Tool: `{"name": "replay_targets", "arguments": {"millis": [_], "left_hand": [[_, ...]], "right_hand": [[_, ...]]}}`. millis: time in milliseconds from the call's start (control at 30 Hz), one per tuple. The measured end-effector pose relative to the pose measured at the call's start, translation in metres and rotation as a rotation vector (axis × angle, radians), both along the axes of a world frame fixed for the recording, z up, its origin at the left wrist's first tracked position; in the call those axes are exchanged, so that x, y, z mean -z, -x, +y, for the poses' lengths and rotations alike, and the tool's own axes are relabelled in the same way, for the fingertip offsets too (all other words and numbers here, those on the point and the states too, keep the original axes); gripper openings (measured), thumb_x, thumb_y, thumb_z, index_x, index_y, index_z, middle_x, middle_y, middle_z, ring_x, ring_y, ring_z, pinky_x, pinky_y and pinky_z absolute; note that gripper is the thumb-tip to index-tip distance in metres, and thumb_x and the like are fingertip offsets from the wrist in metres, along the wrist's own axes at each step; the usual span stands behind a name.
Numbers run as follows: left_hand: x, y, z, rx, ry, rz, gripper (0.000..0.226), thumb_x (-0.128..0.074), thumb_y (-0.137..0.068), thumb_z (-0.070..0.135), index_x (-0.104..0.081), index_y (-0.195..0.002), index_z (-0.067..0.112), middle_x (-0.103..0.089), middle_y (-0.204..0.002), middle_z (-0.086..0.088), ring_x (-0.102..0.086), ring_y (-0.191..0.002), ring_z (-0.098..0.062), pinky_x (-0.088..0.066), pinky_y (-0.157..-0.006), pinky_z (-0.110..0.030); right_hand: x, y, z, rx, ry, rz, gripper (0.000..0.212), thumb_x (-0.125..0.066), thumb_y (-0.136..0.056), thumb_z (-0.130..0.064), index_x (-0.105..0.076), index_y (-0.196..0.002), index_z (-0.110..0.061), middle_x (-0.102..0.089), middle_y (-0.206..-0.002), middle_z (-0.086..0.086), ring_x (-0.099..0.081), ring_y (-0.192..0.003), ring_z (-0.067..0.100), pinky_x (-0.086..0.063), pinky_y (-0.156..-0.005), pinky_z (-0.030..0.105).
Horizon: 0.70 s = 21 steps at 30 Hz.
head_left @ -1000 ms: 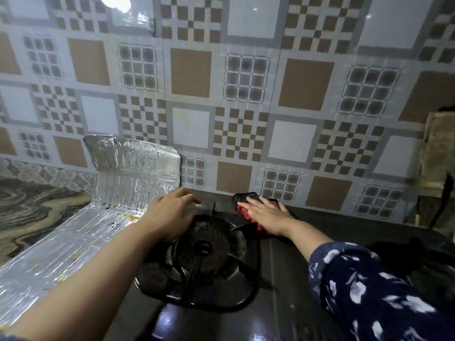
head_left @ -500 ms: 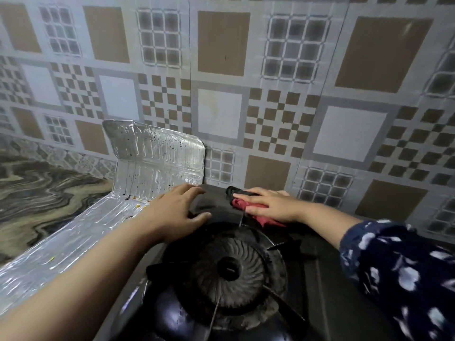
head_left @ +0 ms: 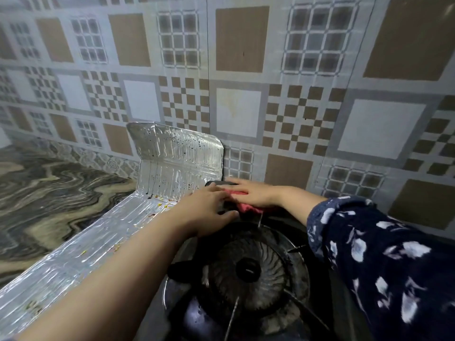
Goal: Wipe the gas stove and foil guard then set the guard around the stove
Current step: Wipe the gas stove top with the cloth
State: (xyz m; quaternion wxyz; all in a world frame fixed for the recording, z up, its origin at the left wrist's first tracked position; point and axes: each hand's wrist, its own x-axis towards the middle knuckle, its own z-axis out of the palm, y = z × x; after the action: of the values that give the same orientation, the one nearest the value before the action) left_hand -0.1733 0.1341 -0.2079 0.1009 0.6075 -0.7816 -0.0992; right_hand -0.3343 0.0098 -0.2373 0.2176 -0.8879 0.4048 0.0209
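A black gas stove (head_left: 290, 225) fills the lower middle, its round burner (head_left: 248, 269) under a pan support. My right hand (head_left: 256, 194) lies flat with straight fingers on a red cloth (head_left: 248, 207), pressing it onto the stove's back left corner. My left hand (head_left: 209, 212) rests on the stove's left back edge, fingers slightly bent, touching the cloth's edge. The silver foil guard (head_left: 172, 158) lies to the left of the stove, one panel standing against the wall, the other flat on the counter, spotted with dark and yellow specks.
A tiled wall (head_left: 246, 94) with brown and white squares stands right behind the stove. A marbled brown counter (head_left: 49, 200) stretches left of the foil guard. My dark floral sleeve (head_left: 381, 262) covers the stove's right side.
The camera has come closer and lower over the stove. My right hand has slid the red cloth left along the stove's back edge, up to my left hand.
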Motion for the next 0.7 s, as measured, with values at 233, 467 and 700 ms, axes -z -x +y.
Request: {"name": "replay_targets", "arguments": {"millis": [233, 467, 700], "left_hand": [[-0.017, 0.036, 0.027, 0.064, -0.003, -0.088, 0.045, -0.052, -0.091, 0.037, -0.05, -0.133, 0.023, -0.053, -0.138, -0.003, -0.048, -0.127, -0.022, -0.039, -0.102, -0.031], [-0.013, 0.044, 0.085, 0.091, -0.016, -0.041, 0.042, -0.051, -0.087, 0.039, -0.057, -0.126, 0.028, -0.058, -0.132, -0.003, -0.053, -0.122, -0.025, -0.044, -0.101, -0.039], [-0.006, 0.03, 0.147, 0.191, 0.037, 0.008, 0.034, -0.053, -0.089, 0.036, -0.062, -0.119, 0.024, -0.062, -0.127, -0.004, -0.055, -0.118, -0.026, -0.046, -0.096, -0.037]], "right_hand": [[-0.002, 0.081, 0.047, 0.279, 0.02, -0.032, 0.049, -0.032, -0.095, -0.059, -0.025, -0.143, -0.052, -0.02, -0.159, -0.01, -0.017, -0.147, 0.02, -0.01, -0.12, 0.044], [0.0, 0.129, 0.151, 0.584, 0.166, 0.178, 0.049, -0.011, -0.098, -0.055, -0.011, -0.147, -0.049, 0.002, -0.161, -0.013, 0.007, -0.149, 0.018, 0.012, -0.114, 0.059], [0.008, 0.122, 0.258, 0.773, 0.198, 0.188, 0.055, -0.014, -0.097, -0.057, -0.014, -0.15, -0.041, -0.004, -0.162, -0.006, -0.001, -0.149, 0.021, 0.003, -0.119, 0.049]]}}
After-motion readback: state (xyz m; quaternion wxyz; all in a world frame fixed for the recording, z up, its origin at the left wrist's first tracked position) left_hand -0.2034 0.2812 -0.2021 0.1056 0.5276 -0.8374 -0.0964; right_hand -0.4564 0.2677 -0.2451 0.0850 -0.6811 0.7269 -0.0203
